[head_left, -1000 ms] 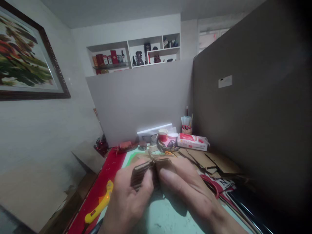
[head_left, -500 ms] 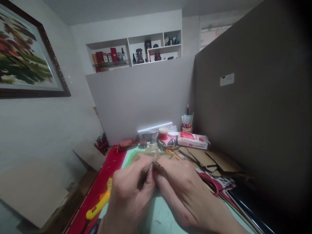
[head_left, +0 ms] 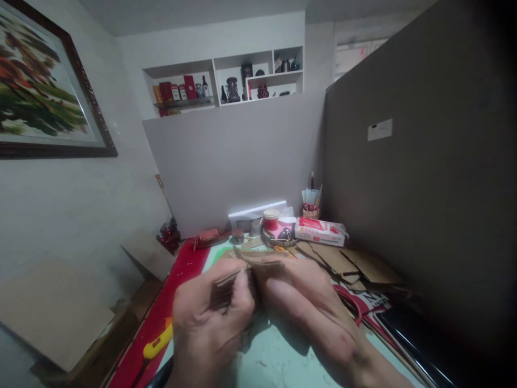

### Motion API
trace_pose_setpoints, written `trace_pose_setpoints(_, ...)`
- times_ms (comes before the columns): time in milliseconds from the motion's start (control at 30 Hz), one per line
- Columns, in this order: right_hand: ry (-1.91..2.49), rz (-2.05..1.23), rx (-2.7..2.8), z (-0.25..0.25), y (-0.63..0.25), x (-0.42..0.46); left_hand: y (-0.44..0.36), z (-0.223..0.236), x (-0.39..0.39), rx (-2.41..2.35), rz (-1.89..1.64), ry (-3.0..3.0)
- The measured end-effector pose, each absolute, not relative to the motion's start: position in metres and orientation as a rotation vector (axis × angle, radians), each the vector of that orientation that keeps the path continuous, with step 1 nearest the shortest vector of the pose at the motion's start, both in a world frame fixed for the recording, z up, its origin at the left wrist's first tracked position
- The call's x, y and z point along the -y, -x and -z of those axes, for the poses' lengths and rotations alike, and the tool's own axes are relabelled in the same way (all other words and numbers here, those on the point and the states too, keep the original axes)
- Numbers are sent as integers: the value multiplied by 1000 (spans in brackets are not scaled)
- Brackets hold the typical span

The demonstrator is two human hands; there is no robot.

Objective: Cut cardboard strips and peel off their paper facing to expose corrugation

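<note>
Both hands meet over the middle of the table, gripping folded brown cardboard (head_left: 264, 269). My left hand (head_left: 210, 312) is closed around its left part, with the thumb pressed on layered, ridged edges. On the other side my right hand (head_left: 311, 307) pinches the cardboard, thumb in front and fingers behind. The piece's flaps stick up between the two hands, and much of it is hidden by the fingers. Left of my left hand lies a yellow glue gun (head_left: 158, 341), partly covered by that hand.
Flat cardboard pieces (head_left: 374, 267) lie to the right, near red-handled scissors (head_left: 355, 307) and a shiny black object (head_left: 420, 345). Behind stand a red paper cup (head_left: 271, 220), a tissue pack (head_left: 321, 231) and a pen holder (head_left: 311, 213). Grey panels (head_left: 238, 161) bound the back and right.
My hands have turned and spread slightly apart at the thumbs, showing more of the cardboard's folded layers. My left hand now covers more of the glue gun.
</note>
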State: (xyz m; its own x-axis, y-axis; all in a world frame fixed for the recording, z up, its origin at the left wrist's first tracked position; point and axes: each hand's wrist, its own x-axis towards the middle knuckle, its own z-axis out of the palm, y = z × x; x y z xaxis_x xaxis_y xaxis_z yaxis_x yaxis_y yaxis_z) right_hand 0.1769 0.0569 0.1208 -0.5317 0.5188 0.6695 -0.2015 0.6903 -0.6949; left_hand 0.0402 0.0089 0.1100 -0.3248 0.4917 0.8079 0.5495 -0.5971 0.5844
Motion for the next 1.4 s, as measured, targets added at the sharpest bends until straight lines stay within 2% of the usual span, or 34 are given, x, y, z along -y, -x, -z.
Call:
trace_pose_setpoints(133,233,-1070,1887,-115,-178,-62,-41,-111,-11,1455,2412,1698)
trace_pose_setpoints(333,233,-1372,1760,-112,-175,-63,-33,-109,-11,1697,2592,1868)
trace_pose_setpoints(433,243,-1384,1750,-114,-175,-61,-32,-109,-13,1674,2744,1848)
trace_pose_setpoints(533,273,-1202,1812,-116,-173,-61,-33,-111,-15,1662,2853,1864)
trace_pose_setpoints(667,295,-753,1942,-115,-168,-60,-31,-113,-19,1679,2668,1991)
trace_pose_setpoints(733,291,-662,1977,-115,-168,-60,-29,-113,-20,1659,2597,2076)
trace_pose_setpoints(1167,291,-904,1963,-125,-174,-59,-26,-114,-11,1817,2299,2011)
trace_pose_setpoints(1300,275,-931,1923,-124,-176,-55,-24,-113,-11,1829,2324,2103)
trace_pose_setpoints(1400,294,-1020,1866,-123,-176,-55,-29,-115,-11,1843,2469,2037)
